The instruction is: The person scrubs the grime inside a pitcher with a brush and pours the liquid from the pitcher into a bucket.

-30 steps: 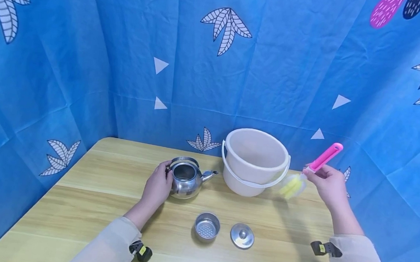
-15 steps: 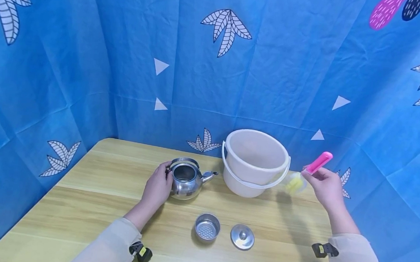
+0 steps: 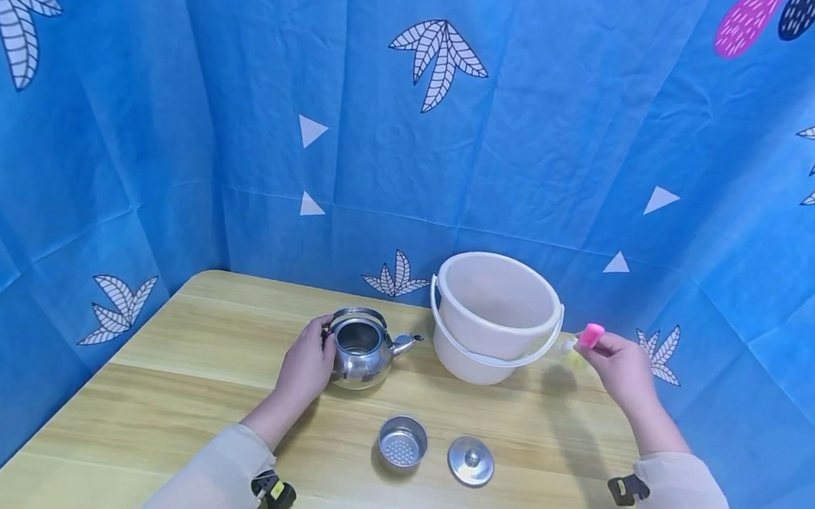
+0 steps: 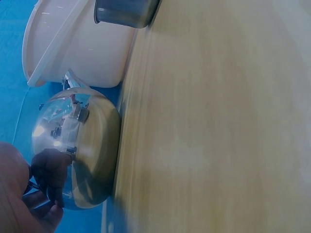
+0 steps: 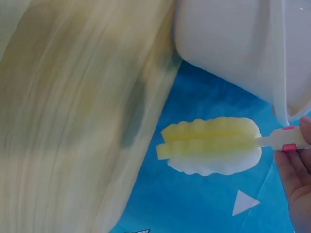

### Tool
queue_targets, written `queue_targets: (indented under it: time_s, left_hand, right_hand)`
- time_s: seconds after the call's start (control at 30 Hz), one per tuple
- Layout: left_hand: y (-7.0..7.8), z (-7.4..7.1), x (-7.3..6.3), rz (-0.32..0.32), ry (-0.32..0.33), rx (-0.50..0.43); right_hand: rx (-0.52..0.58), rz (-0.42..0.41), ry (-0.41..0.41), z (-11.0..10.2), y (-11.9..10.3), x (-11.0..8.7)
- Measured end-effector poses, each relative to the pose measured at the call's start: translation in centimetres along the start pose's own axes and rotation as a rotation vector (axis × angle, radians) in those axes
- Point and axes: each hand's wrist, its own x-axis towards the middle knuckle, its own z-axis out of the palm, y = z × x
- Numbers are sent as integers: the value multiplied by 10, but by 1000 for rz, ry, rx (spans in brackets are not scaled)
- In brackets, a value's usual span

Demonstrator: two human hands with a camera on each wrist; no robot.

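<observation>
A shiny steel kettle (image 3: 361, 364), lidless and with its spout toward the bucket, stands on the table. My left hand (image 3: 309, 355) grips it at the left side, by the handle; in the left wrist view the fingers (image 4: 46, 211) curl beside the kettle's body. On the right, my right hand (image 3: 621, 369) pinches a sponge bottle brush (image 5: 214, 145) near where its pink handle meets the white neck. The brush's yellow and white sponge head is held in the air beside the bucket. From the head camera the pink handle (image 3: 592, 335) looks foreshortened.
A white bucket (image 3: 487, 346) with its bail lowered stands at the back, between the hands. Nearer on the wooden table (image 3: 184, 397) sit a perforated steel strainer cup (image 3: 401, 444) and a round steel lid (image 3: 471, 460). A blue patterned curtain (image 3: 534, 136) hangs behind.
My right hand has shifted slightly left, and the brush has turned so its pink handle tips from upper right toward the camera. The left hand and kettle stay put.
</observation>
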Motion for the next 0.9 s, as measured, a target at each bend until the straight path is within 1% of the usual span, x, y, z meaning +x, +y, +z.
queue_targets:
  time_s: [0.2, 0.33, 0.43, 0.53, 0.6, 0.67, 0.83, 0.9]
  left_hand:
    - [0, 1, 0, -5, 2, -6]
    - [-1, 2, -1, -5, 5, -11]
    - [-1, 3, -1, -2, 5, -12]
    - [-1, 3, -2, -3, 3, -13]
    - [0, 2, -2, -3, 3, -13]
    - [1, 2, -2, -1, 3, -13]
    - [2, 1, -2, 1, 5, -14]
    - [1, 1, -1, -3, 4, -14]
  right_hand:
    - [-42, -73, 2, 8, 5, 1]
    - [-68, -119, -24, 11, 8, 0]
    - [-90, -194, -31, 14, 13, -1]
    - [-110, -284, -12, 19, 18, -1]
    - [-126, -326, 1, 21, 21, 0]
    - [-135, -334, -6, 23, 24, 0]
    - [-150, -268, -79, 24, 28, 1]
    - [-169, -258, -96, 25, 30, 1]
